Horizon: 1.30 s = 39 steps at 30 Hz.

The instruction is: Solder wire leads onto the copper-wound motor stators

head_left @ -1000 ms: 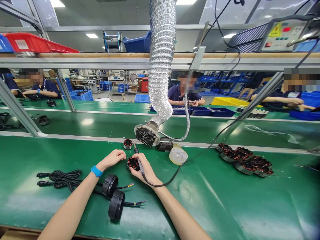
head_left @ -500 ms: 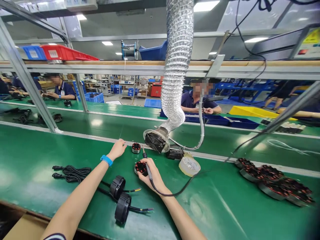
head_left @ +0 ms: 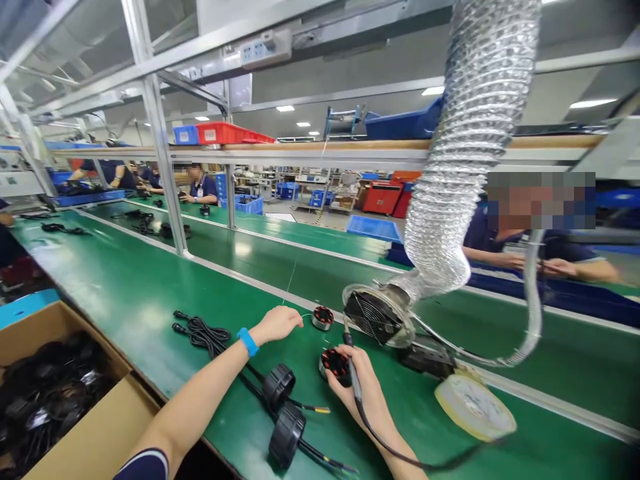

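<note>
My left hand (head_left: 277, 325), with a blue wristband, is closed in a pinch on a thin solder wire (head_left: 306, 315). Its wire end points at a motor stator (head_left: 323, 319) with red windings, standing on the green bench. In my right hand (head_left: 367, 383) is a soldering iron (head_left: 354, 377), its tip pointing up and away between two stators. The thumb and fingers of that hand also rest against a nearer stator (head_left: 334, 367). Two black round caps (head_left: 279, 385) with cables and coloured wire ends lie between my forearms.
A fume fan (head_left: 377, 317) on a silver duct (head_left: 465, 133) hangs right of the stators. Near it lies a yellowish tape roll (head_left: 475, 407). Coiled black cables (head_left: 205, 333) lie left. A cardboard box (head_left: 95, 427) of black parts stands front left. A co-worker (head_left: 540, 247) sits opposite.
The view has swung left, bringing the cardboard box in and taking the stator pile at the right out. My left hand has come lower beside the far stator. The right hand keeps its grip.
</note>
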### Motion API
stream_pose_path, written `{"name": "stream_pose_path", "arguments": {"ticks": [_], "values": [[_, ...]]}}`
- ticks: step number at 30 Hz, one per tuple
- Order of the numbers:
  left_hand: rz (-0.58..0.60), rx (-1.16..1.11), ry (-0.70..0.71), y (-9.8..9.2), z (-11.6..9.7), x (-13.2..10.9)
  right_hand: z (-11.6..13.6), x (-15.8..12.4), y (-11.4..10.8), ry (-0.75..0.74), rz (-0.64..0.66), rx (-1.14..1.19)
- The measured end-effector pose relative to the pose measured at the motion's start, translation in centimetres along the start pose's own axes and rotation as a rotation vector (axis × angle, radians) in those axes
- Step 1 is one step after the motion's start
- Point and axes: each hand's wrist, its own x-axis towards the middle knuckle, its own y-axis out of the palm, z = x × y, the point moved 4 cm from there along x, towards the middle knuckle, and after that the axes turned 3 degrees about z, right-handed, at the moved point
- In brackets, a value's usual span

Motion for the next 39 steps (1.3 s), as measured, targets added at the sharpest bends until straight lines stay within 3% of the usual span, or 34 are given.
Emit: {"name": "stream_pose_path", "arguments": {"ticks": [4, 7, 13, 16, 19, 23, 26, 29, 35, 39], "values": [[0.314, -0.215, 0.132, 0.2, -3.6, -3.0, 0.7, 0.3, -0.6, 0.054, 0.011, 0.007], [0.554, -0.159, 0.251, 1.3, -5.7, -3.8, 0.1, 0.4, -0.8, 0.1, 0.027, 0.005], [0.729, 0.107, 0.413, 4.7, -7.2, -3.9, -0.5, -0.2, -0.9, 0.07, 0.007, -0.013], [0.787, 0.057, 0.397, 4.5, -6.3, -3.3, -1.0, 0.0, -0.4, 0.054, 0.009, -0.019], [0.694, -0.117, 0.297, 2.5, -4.7, -2.9, -0.8, 0.1, -0.2, 0.042, -0.012, -0.04], [0.255, -0.225, 0.119, -0.7, -1.8, -1.8, 0.0, 0.1, 0.1, 0.064, -0.004, -0.042], [0.056, -0.139, 0.126, -1.5, -1.0, -1.0, 0.2, 0.3, 0.2, 0.098, 0.02, -0.012], [0.003, -0.074, 0.178, -1.3, -1.7, -0.9, 0.8, 0.8, 0.1, 0.101, 0.023, 0.011], [0.065, -0.013, 0.326, 0.1, -4.0, -2.2, 2.3, 2.2, -0.4, 0.064, -0.116, 0.117], [0.035, 0.104, 0.381, 0.2, -4.4, -2.6, 2.7, 3.2, 0.4, 0.112, -0.13, 0.272]]}}
